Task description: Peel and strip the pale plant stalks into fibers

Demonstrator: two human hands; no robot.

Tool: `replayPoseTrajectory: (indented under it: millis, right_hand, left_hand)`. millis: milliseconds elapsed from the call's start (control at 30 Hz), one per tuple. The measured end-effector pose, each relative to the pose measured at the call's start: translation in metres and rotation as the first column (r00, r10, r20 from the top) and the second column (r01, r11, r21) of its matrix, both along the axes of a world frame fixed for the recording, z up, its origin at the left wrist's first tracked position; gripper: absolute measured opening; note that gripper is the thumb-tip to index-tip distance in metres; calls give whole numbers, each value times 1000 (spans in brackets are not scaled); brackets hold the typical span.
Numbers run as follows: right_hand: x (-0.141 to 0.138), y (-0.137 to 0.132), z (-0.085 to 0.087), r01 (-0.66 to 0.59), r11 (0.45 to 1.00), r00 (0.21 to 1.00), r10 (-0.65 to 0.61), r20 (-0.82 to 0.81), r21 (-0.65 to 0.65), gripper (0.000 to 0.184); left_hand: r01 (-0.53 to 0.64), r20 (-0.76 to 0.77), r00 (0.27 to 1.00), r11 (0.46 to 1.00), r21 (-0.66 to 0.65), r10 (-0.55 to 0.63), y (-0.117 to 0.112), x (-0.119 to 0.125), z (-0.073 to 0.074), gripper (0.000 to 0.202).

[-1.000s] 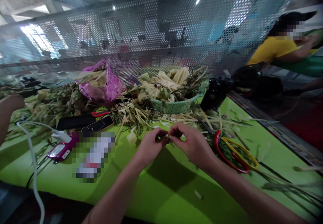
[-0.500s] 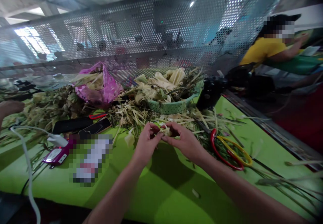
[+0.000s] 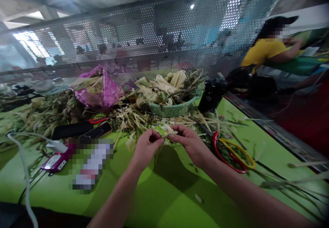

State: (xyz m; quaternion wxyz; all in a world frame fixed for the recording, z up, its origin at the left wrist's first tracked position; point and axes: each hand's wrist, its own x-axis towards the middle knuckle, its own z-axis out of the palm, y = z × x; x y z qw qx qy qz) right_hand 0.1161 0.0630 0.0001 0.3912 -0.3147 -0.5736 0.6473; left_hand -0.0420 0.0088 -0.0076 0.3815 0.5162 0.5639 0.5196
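Between my fingertips is a small pale piece of dried plant husk (image 3: 167, 132), its exact form too small to make out. My left hand (image 3: 147, 145) pinches its left side, thumb and forefinger together. On the other side my right hand (image 3: 189, 142) grips it with thumb and fingers closed. Both hands are just above the green table (image 3: 159, 200), their shadow below. Behind them lies a litter of dried stalks and strips (image 3: 131, 116). Scissors with one red and one yellow handle (image 3: 238, 152) rest on stems beside my right forearm.
Behind stand a green basket (image 3: 171, 110) heaped with husks, a pink plastic bag (image 3: 109, 89) and a dark cylindrical container (image 3: 212, 96). At left are phones (image 3: 95, 132), a purple power strip (image 3: 55, 161) and a white cable (image 3: 24, 173). A person in yellow (image 3: 268, 51) sits beyond, at right.
Both hands still hold the pale piece in front of me, and the fingers have shifted slightly on it. At the far left, another person's hand has gone out of view.
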Motion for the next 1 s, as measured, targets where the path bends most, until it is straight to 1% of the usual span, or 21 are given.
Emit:
replayPoseTrajectory:
  millis: [133, 233, 300, 367, 433, 467, 533, 600, 733, 900, 1000]
  right_hand:
    - [0, 0, -1, 32, 998, 999, -33, -26, -52, 24]
    - [1, 2, -4, 42, 999, 999, -42, -1, -15, 24]
    - [2, 3, -5, 50, 997, 996, -54, 66, 64, 23]
    - [2, 3, -4, 47, 984, 985, -74, 157, 170, 21]
    - [2, 1, -3, 25, 960, 968, -93, 234, 280, 19]
    - [3, 0, -1, 11, 944, 959, -103, 263, 330, 19]
    - [4, -2, 3, -17, 913, 943, -120, 309, 408, 22]
    - [6, -1, 7, -16, 894, 933, -147, 327, 449, 24]
    - [10, 6, 9, 16, 903, 932, -169, 319, 430, 19]
    - [10, 10, 8, 19, 944, 950, -120, 288, 329, 19]
    - [9, 10, 8, 86, 949, 958, -162, 236, 302, 18]
  left_hand:
    - [12, 20, 1000, 999, -30, -12, 0, -2, 0, 18]
    - [16, -23, 1000, 1000, -25, -16, -1, -4, 0, 18]
    - [54, -56, 997, 998, 11, -53, -1, -4, -1, 16]
    - [131, -71, 989, 990, 53, -128, 0, -3, -3, 15]
    - [203, -94, 976, 977, 67, -196, 0, -2, -5, 14]
    - [220, -108, 971, 974, 63, -212, 0, -2, -6, 12]
    - [212, -115, 972, 976, 49, -206, 1, -1, -7, 11]
    - [197, -70, 978, 980, 33, -194, 2, -2, -8, 14]
    - [215, 38, 976, 977, -6, -214, 0, -1, -5, 14]
    - [208, 35, 978, 977, -37, -207, -4, 1, 0, 12]
    - [236, 45, 971, 971, -35, -234, -6, 1, 2, 14]
